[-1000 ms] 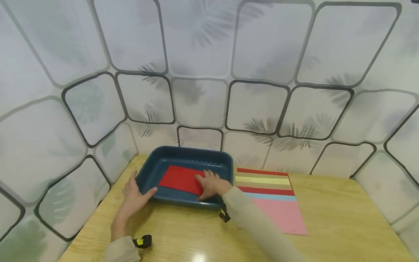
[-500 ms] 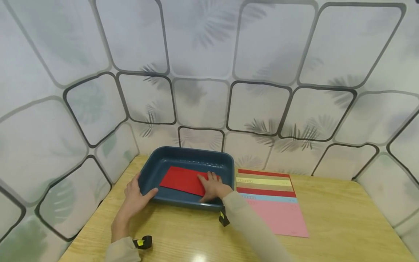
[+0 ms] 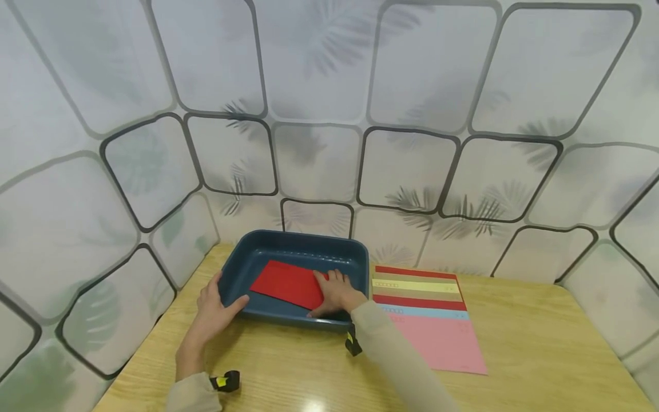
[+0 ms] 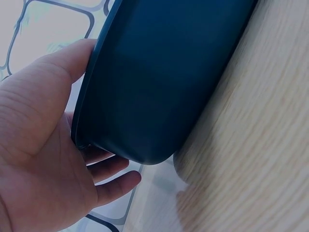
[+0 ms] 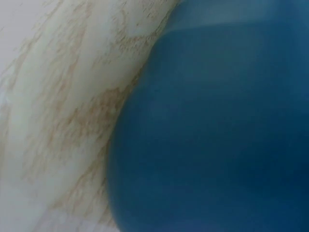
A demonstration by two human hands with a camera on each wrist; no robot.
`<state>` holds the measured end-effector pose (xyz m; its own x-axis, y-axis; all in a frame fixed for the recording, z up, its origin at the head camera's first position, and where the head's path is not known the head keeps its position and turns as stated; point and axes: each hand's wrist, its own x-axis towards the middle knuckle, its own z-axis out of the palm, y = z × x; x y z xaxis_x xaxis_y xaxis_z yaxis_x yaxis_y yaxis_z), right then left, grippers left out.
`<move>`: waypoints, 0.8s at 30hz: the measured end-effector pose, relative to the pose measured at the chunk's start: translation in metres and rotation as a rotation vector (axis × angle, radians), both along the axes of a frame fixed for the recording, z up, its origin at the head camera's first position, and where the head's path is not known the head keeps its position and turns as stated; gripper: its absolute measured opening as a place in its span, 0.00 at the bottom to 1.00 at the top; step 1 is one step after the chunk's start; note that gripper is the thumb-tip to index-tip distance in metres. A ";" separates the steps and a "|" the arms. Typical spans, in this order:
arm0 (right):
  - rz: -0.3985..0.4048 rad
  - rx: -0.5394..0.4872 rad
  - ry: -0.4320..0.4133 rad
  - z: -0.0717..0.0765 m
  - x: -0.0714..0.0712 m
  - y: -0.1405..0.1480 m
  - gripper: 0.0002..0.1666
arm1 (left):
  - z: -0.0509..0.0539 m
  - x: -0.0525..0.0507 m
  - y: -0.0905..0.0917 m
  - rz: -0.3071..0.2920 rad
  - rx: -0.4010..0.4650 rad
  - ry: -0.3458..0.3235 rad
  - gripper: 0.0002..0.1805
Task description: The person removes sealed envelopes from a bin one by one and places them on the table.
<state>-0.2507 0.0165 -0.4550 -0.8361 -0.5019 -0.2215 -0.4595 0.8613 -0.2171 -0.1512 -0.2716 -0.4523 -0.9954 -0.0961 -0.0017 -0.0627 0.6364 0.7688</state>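
A red envelope (image 3: 285, 281) lies aslant on the floor of a dark blue tray (image 3: 298, 237) in the head view. My right hand (image 3: 337, 294) reaches over the tray's front right and rests on the envelope's right end, its fingers spread. At the tray's front left corner, my left hand (image 3: 213, 309) holds the wall. In the left wrist view, the thumb of the left hand (image 4: 43, 130) lies on the rim of the tray (image 4: 154, 77) and the other fingers go round its outside. Only the tray's blurred outer wall (image 5: 212, 130) fills much of the right wrist view; the right hand is hidden there.
Right of the tray, several overlapping envelopes in red, tan, yellow, blue and pink (image 3: 448, 343) lie fanned on the wooden table (image 3: 535, 332). A patterned curtain-like wall (image 3: 319, 160) stands behind and at both sides. My right sleeve (image 3: 396, 349) passes over the pink envelope.
My right hand has shifted slightly right, and its fingers have moved a little over the red envelope's end. The left hand stays at the tray's corner.
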 end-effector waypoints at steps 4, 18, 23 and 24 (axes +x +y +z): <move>0.003 0.005 0.018 0.000 0.000 -0.001 0.65 | 0.000 0.000 0.001 0.000 0.002 -0.002 0.54; 0.046 0.010 0.063 0.006 0.008 -0.010 0.60 | -0.001 -0.002 0.000 0.033 -0.006 0.004 0.55; 0.037 -0.004 0.051 0.004 0.011 -0.012 0.60 | 0.001 -0.002 0.002 0.025 -0.008 0.009 0.54; 0.035 -0.006 0.056 0.004 0.012 -0.012 0.59 | 0.002 -0.002 0.003 0.025 -0.009 0.012 0.53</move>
